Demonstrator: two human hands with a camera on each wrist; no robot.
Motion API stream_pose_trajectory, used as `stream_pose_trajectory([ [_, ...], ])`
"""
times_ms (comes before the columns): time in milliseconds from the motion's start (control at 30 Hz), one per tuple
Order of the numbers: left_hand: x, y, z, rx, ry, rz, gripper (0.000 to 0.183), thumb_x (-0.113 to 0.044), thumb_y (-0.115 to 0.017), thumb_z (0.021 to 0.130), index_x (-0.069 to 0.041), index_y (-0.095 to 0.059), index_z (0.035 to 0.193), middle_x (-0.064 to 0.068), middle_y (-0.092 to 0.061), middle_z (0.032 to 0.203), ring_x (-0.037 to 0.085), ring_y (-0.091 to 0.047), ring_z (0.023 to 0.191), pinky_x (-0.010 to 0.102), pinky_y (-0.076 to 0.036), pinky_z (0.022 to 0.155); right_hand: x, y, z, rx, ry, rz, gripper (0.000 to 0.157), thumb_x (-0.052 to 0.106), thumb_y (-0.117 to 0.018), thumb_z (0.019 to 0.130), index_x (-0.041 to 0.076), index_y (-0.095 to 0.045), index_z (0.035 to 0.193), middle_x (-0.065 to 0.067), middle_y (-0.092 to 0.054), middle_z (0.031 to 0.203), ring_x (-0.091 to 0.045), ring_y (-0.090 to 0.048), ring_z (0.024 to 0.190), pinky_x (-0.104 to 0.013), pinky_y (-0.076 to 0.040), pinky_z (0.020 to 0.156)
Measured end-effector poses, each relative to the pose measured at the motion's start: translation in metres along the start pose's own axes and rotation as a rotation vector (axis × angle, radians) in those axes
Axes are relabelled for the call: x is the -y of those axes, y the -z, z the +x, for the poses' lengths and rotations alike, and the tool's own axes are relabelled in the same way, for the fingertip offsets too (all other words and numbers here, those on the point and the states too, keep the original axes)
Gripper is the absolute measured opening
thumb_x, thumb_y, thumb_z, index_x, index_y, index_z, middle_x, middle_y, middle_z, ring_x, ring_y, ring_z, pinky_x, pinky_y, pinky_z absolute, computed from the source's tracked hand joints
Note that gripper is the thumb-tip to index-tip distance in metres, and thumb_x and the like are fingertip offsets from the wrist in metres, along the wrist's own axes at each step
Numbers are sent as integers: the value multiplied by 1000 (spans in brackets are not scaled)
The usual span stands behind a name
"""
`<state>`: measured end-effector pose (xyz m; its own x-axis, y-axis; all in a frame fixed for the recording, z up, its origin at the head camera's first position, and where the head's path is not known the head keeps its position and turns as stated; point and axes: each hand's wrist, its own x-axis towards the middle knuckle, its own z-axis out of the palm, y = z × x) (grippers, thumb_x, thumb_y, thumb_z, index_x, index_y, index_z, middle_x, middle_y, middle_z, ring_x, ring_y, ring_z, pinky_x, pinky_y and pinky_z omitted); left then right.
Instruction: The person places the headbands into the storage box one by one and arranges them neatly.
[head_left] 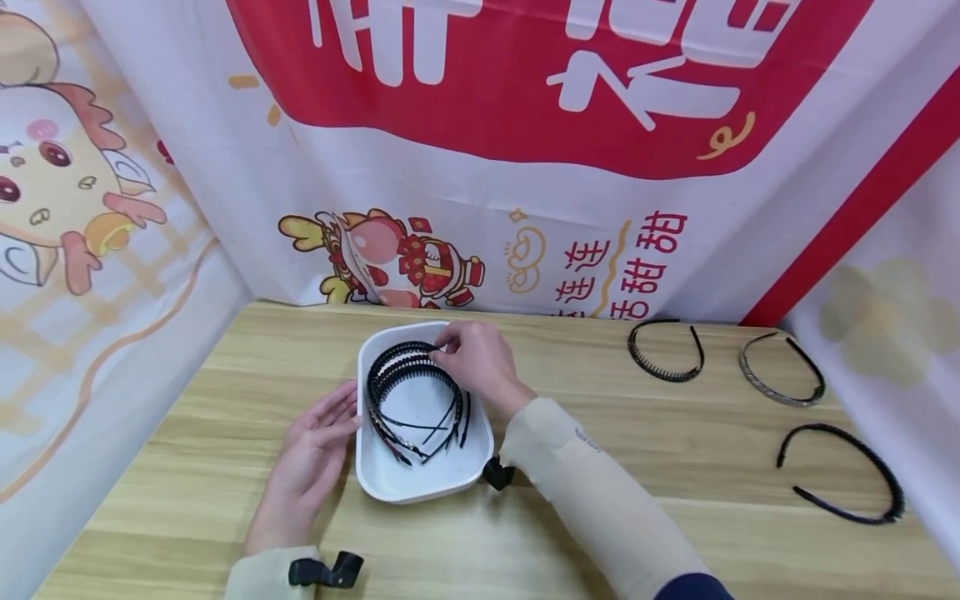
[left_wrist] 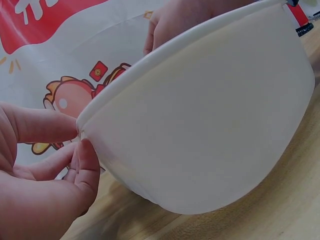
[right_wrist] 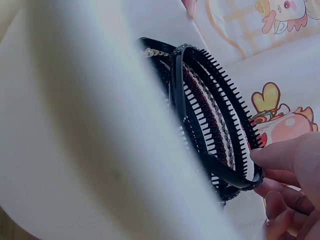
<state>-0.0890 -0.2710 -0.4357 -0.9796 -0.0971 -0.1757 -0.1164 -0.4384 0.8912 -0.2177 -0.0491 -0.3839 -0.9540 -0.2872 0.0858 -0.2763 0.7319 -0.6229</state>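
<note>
A white plastic bin (head_left: 420, 487) stands on the table with several dark headbands (head_left: 397, 392) stacked inside. My left hand (head_left: 318, 450) is at its left side; in the left wrist view the thumb and a finger (left_wrist: 47, 125) pinch the bin's rim. Over the far right corner of the bin, my right hand (head_left: 480, 362) pinches a black toothed headband (right_wrist: 240, 105) between thumb and fingers. In the right wrist view the bin's blurred wall hides part of the stack, where silvery and reddish beaded bands show among the black ones.
Three more headbands lie apart on the right of the wooden table (head_left: 600, 467): a black toothed one (head_left: 667, 377), a silvery one (head_left: 780, 398) and a thick dark one (head_left: 892, 492). Printed cloth walls (head_left: 480, 192) enclose the table at the back and sides.
</note>
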Motion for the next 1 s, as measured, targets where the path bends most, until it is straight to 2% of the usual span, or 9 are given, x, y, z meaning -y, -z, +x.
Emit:
stream_pose_trajectory([
  [200,-1,-3,2,-4,4,15,58,17,-54,97,-7,-50,150,-3,-64,134,13,-58,130,18,-51,115,-1,-1,1,11,-1,-53,16,33,-82,97,24,-83,109,8,-73,89,-10,-62,81,-25,-50,68],
  [400,0,-3,3,2,-4,24,56,17,-53,97,-10,-53,146,-5,-65,132,11,-58,128,18,-50,114,-1,-2,1,-10,0,-64,21,35,-82,97,22,-82,113,6,-72,91,-11,-62,82,-25,-50,67],
  [567,1,-2,3,17,-23,1,53,18,-53,97,-16,-62,138,-4,-66,131,11,-60,126,18,-51,113,-1,1,2,-11,-1,-52,24,36,-82,96,21,-81,114,5,-72,92,-12,-62,82,-26,-50,67],
  [667,2,-2,2,21,-29,-19,53,18,-54,97,-19,-67,132,-3,-67,130,12,-61,125,18,-52,112,-3,4,0,-2,-12,4,27,35,-83,96,19,-80,118,4,-72,94,-13,-63,83,-25,-52,68],
  [767,2,-1,2,19,-30,-18,53,18,-54,97,-20,-68,131,-3,-68,130,12,-61,126,18,-52,112,-10,10,-4,-9,-16,107,29,32,-83,96,17,-79,120,2,-72,97,-15,-64,85,-27,-55,68],
  [900,2,0,1,14,-19,-4,53,17,-54,97,-18,-65,135,-4,-67,132,12,-61,127,18,-51,113,-29,21,-14,-51,0,240,31,29,-84,94,13,-79,119,0,-75,99,-17,-65,86,-29,-58,70],
  [1000,1,2,-1,11,-7,6,53,17,-55,97,-18,-63,137,-5,-66,133,11,-60,128,17,-51,113,-49,32,-27,-93,-23,312,31,28,-85,93,12,-78,119,-1,-76,99,-17,-67,86,-29,-60,72],
])
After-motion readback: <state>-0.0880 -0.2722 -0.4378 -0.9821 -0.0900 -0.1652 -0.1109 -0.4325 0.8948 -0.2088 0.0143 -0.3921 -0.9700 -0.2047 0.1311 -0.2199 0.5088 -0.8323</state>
